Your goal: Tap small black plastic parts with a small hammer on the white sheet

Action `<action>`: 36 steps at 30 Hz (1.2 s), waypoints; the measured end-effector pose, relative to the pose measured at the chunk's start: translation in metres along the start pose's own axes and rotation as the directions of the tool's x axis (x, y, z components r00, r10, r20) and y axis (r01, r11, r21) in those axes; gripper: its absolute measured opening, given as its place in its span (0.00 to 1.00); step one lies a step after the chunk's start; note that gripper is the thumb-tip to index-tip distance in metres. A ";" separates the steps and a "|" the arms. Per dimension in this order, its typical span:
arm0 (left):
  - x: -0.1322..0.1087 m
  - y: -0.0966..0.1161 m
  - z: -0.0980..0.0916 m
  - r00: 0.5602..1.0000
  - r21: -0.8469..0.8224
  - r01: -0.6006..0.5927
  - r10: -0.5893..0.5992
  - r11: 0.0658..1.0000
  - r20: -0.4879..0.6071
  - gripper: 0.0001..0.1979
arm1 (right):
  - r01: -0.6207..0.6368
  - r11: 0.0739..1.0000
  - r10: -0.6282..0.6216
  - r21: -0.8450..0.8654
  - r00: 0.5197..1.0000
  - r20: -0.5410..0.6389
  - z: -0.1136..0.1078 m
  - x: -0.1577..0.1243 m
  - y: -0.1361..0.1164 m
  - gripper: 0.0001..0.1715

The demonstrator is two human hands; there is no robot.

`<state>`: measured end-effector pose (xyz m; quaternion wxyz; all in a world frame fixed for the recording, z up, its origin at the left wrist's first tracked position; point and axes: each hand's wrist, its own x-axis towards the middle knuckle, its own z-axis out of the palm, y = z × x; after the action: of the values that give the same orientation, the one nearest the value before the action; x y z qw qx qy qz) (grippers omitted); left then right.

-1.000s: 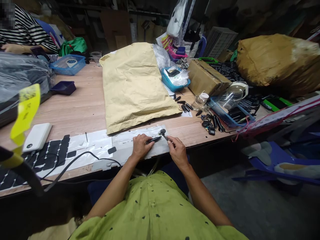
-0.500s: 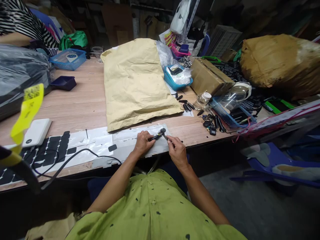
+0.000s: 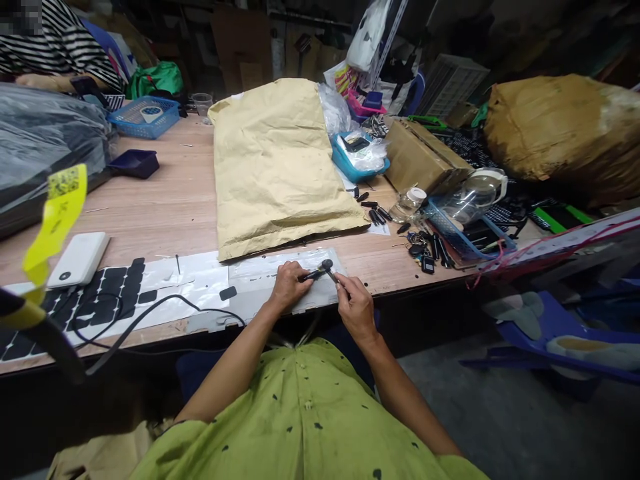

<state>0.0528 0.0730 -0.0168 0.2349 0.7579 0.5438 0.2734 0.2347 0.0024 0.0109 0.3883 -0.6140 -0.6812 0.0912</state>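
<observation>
My left hand (image 3: 290, 287) is closed on a slim black handle-like piece (image 3: 314, 274) that points right, with a small yellowish spot near its end. My right hand (image 3: 356, 304) pinches a thin metallic tool (image 3: 332, 275), whose exact kind is too small to tell. Where the two meet there is a small round black part (image 3: 327, 264); which of them it belongs to I cannot tell. Both hands are at the table's front edge, over a pale translucent sheet (image 3: 260, 293). A black rounded patch (image 3: 229, 293) lies on that sheet, left of my left hand.
A large tan paper packet (image 3: 285, 167) lies beyond my hands. To the left are black adhesive pieces (image 3: 113, 283), a white power bank (image 3: 80, 259) and a black cable (image 3: 165, 300). Rightward are a jar (image 3: 407, 205), keys and a blue basket (image 3: 465, 233). A co-worker's striped sleeve (image 3: 75, 43) shows far left.
The view has shifted slightly, so the table's things appear a little farther right. My hands hold nearly the same pose. More of the co-worker's forearm shows.
</observation>
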 end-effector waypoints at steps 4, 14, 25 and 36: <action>0.001 -0.001 0.002 0.999 -0.009 -0.012 0.011 1.000 -0.034 0.07 | 0.023 0.999 -0.023 0.029 1.000 0.013 0.004 -0.001 0.002 0.20; 0.003 -0.001 -0.001 1.000 -0.018 -0.027 0.027 0.999 0.002 0.07 | 0.085 0.995 -0.086 0.042 0.996 0.028 0.008 -0.003 -0.010 0.20; 0.004 0.001 -0.003 1.000 -0.053 0.003 -0.002 0.999 0.027 0.08 | 0.109 0.993 -0.107 0.047 0.994 -0.033 0.005 -0.001 -0.009 0.20; 0.004 -0.001 -0.003 1.000 -0.039 0.009 -0.008 0.999 0.026 0.07 | 0.063 0.997 -0.069 -0.054 0.992 -0.108 0.002 0.005 0.009 0.20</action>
<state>0.0509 0.0769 -0.0147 0.2576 0.7543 0.5385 0.2734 0.2405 0.0098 0.0060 0.4122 -0.6048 -0.6808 0.0273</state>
